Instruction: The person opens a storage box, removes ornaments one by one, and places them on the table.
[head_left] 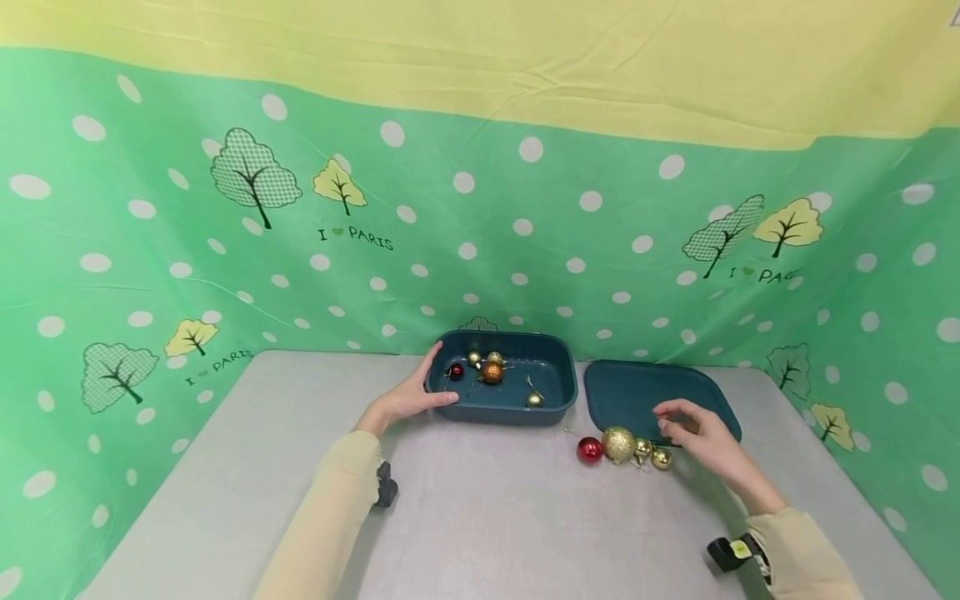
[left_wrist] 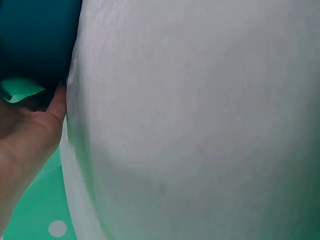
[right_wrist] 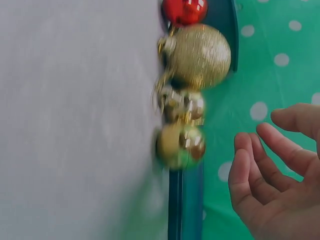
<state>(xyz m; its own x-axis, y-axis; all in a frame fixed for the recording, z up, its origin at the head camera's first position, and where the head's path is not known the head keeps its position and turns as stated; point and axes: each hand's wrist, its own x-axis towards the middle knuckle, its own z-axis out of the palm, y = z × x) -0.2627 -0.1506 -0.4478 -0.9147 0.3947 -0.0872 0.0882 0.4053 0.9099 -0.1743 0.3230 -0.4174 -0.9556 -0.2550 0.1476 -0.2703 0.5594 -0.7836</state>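
A dark blue plastic box (head_left: 551, 408) stands at the back of the table with several small Christmas baubles inside, gold, dark red and an orange one (head_left: 492, 372). My left hand (head_left: 408, 396) grips its left end, thumb at the near rim and fingers along the side wall. In the left wrist view most of those fingers are hidden. Over the near edge of the blue lid (head_left: 637, 383) hovers my right hand (head_left: 705, 437), fingers loosely bent and holding nothing. Close beside it a red bauble (head_left: 589, 450), a large gold glitter bauble (head_left: 618, 444) and small gold baubles (head_left: 661, 457) form a row.
A grey-white cloth covers the table (head_left: 510, 517). Green and yellow printed curtain (head_left: 487, 208) hangs behind it and along both sides. The lid lies flat just right of the box, with the row of baubles along its near edge.
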